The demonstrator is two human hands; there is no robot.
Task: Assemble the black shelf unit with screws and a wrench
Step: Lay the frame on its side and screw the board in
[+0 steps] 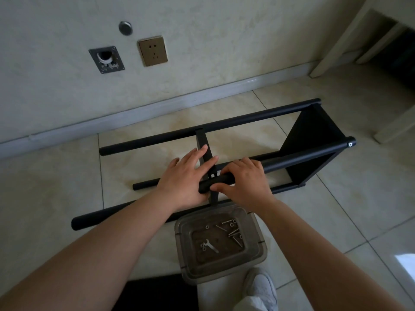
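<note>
Pale floor tiles (139, 167) by the wall are carrying the black shelf unit (314, 140) on its side, where a loose tube (221, 181) is being gripped by the right hand (244, 178) and steadied by the flat, open left hand (186, 173) against the middle panel (205, 147), seemingly for alignment, while the wrench (211, 245) and screws (233, 232) are being kept in a tray (258, 250) nearby.

You're looking down at a pale tiled floor (350, 90) meeting a mottled beige wall (202, 52) along a grey skirting board (157, 106). On that far wall sit a brass-coloured socket (153, 51) and a metal plate (107, 59). At far right stands pale furniture (336, 41).
</note>
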